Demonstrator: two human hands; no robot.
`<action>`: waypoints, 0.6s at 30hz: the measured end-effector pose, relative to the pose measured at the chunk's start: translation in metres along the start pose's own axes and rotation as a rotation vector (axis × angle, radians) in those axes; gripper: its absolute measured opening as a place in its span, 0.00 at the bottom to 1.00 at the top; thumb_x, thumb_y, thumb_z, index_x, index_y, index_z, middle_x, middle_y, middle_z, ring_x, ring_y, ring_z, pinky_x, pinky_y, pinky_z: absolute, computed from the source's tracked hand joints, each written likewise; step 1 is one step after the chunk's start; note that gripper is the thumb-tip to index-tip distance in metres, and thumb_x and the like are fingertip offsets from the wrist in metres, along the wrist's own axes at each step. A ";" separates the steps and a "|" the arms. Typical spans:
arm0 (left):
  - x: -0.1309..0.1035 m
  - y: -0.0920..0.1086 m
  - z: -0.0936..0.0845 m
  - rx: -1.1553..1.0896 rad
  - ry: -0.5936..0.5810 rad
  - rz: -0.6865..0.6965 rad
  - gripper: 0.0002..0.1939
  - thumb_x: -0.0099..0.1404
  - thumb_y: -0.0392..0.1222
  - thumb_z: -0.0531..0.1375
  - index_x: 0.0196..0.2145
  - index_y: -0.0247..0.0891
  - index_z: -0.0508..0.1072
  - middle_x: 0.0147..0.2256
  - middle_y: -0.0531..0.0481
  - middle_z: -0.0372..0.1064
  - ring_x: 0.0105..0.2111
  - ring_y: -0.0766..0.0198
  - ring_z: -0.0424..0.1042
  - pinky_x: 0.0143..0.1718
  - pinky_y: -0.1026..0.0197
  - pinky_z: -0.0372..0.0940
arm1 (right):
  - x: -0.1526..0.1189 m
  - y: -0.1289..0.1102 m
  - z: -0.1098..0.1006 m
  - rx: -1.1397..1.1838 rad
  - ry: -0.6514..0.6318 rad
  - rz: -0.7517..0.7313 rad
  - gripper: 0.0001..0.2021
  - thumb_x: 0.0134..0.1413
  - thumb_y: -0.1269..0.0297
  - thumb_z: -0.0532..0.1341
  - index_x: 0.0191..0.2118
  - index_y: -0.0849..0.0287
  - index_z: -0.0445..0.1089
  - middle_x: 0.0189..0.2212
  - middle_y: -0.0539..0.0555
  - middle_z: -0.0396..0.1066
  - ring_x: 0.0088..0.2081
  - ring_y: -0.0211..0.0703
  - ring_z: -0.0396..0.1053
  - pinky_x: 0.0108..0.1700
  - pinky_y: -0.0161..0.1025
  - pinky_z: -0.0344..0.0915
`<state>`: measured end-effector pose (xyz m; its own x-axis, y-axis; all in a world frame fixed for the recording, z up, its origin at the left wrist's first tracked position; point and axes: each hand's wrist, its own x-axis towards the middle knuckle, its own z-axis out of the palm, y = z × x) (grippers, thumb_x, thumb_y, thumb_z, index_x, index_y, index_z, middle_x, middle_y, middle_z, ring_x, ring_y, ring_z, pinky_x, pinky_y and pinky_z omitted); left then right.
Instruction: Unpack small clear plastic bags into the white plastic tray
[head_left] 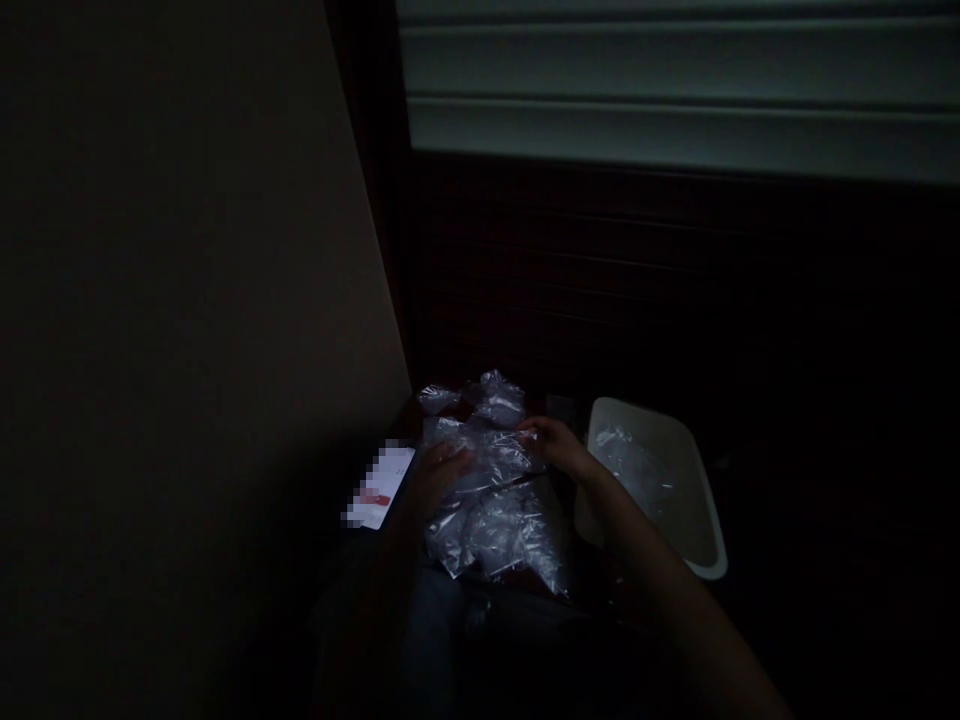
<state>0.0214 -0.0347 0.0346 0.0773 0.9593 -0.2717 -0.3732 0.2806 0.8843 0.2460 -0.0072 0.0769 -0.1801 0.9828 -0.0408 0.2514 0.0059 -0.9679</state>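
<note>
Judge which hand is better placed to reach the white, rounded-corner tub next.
Likely the right hand: it is nearer the tub; the left hand is farther, at the other side of the clear, crinkled plastic.

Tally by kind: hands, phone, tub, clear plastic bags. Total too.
Left hand and right hand: 2
Phone: 1
White tub: 1
Clear plastic bags: several, overlapping, too dark to count
Total: 4, bags excluded

One head-worn view on my feed. Looks forward and steeply down past the forearms to left hand (441,474) and right hand (561,446), middle distance; wall (187,250) fills left side.
</note>
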 end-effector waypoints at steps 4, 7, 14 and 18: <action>-0.001 -0.001 0.001 -0.035 -0.034 0.033 0.16 0.47 0.44 0.67 0.31 0.35 0.68 0.32 0.48 0.71 0.34 0.58 0.72 0.39 0.55 0.67 | -0.004 -0.008 0.002 0.028 -0.038 0.054 0.17 0.37 0.58 0.66 0.35 0.61 0.70 0.27 0.50 0.69 0.28 0.36 0.64 0.31 0.35 0.60; 0.001 -0.002 0.001 -0.069 -0.033 0.037 0.19 0.47 0.45 0.67 0.33 0.37 0.65 0.32 0.49 0.70 0.33 0.59 0.73 0.38 0.54 0.68 | -0.008 -0.012 0.004 0.062 -0.108 0.096 0.20 0.36 0.56 0.67 0.37 0.62 0.69 0.29 0.51 0.70 0.29 0.37 0.66 0.33 0.35 0.62; 0.002 -0.001 0.001 -0.120 0.008 -0.013 0.21 0.47 0.43 0.68 0.35 0.38 0.62 0.33 0.48 0.71 0.32 0.57 0.74 0.39 0.52 0.68 | -0.008 -0.010 0.003 0.087 -0.154 0.097 0.21 0.29 0.59 0.70 0.34 0.61 0.70 0.28 0.50 0.70 0.29 0.37 0.66 0.34 0.36 0.63; 0.000 0.000 0.001 -0.106 -0.009 0.019 0.17 0.49 0.42 0.66 0.34 0.38 0.64 0.36 0.45 0.72 0.39 0.54 0.73 0.42 0.52 0.67 | -0.007 -0.011 0.002 0.124 -0.130 0.107 0.18 0.30 0.57 0.69 0.30 0.61 0.70 0.26 0.49 0.70 0.29 0.38 0.67 0.35 0.36 0.64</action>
<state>0.0224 -0.0347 0.0347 0.0775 0.9648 -0.2511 -0.4700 0.2575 0.8443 0.2425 -0.0148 0.0869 -0.2819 0.9445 -0.1687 0.1583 -0.1277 -0.9791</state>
